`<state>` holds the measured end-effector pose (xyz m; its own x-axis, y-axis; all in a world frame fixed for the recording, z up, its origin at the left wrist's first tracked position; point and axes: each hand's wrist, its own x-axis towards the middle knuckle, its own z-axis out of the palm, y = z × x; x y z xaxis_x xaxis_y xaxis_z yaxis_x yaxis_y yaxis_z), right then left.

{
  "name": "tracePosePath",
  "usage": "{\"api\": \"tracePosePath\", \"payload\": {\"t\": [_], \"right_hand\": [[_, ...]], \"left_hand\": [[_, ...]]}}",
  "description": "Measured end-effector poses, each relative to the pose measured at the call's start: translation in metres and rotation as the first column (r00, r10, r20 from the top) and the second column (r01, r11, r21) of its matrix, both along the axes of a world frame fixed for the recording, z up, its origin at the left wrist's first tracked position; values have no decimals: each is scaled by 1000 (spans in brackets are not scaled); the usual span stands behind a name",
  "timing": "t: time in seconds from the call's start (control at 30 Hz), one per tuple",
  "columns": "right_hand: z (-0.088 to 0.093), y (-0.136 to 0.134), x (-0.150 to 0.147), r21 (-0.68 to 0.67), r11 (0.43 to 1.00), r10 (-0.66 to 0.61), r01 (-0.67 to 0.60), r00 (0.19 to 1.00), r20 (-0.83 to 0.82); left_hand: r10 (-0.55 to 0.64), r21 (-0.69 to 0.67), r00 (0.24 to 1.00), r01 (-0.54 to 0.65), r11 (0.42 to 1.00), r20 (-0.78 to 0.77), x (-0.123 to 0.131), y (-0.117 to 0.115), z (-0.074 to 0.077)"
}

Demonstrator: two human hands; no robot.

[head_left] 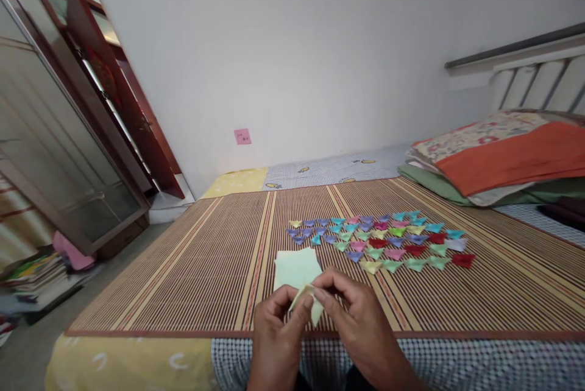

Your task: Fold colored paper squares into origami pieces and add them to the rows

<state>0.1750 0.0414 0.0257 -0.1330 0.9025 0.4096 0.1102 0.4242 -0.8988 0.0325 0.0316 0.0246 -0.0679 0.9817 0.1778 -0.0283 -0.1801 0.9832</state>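
Between my two hands is a small pale yellow piece of folded paper (316, 313), held above the front edge of the mat. My left hand (278, 324) pinches its left side between thumb and fingers. On the other side, my right hand (354, 312) grips the upper right part with thumb and forefinger. Parts of the paper are hidden behind the fingers. Just beyond the hands lies a stack of pale green paper sheets (297, 266). Farther right, several rows of small folded paper pieces (375, 243) in many colours rest on the mat.
A striped bamboo mat (183, 269) covers the bed. Folded bedding (503, 153) is piled at the back right, below a radiator (543, 83). A pink note (242, 136) sticks to the white wall. Books (34, 275) are stacked at the left, near an open door (123, 92).
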Motion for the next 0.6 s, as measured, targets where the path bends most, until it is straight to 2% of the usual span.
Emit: {"api": "tracePosePath", "payload": {"t": [0.17,0.37,0.53,0.6], "right_hand": [[0,5,11,-48,992,115,-113,993,34],[1,4,15,-97,989,104,-109,993,-59],[10,3,7,9,999,46,-46,999,29],[11,3,5,47,998,48,-49,999,26]], "left_hand": [[-5,-24,1000,5,1000,8,-6,3,2],[-58,-52,998,59,997,15,-8,2,5],[-36,43,993,41,998,-115,1,-1,5],[-37,40,994,42,998,-105,2,-1,1]]}}
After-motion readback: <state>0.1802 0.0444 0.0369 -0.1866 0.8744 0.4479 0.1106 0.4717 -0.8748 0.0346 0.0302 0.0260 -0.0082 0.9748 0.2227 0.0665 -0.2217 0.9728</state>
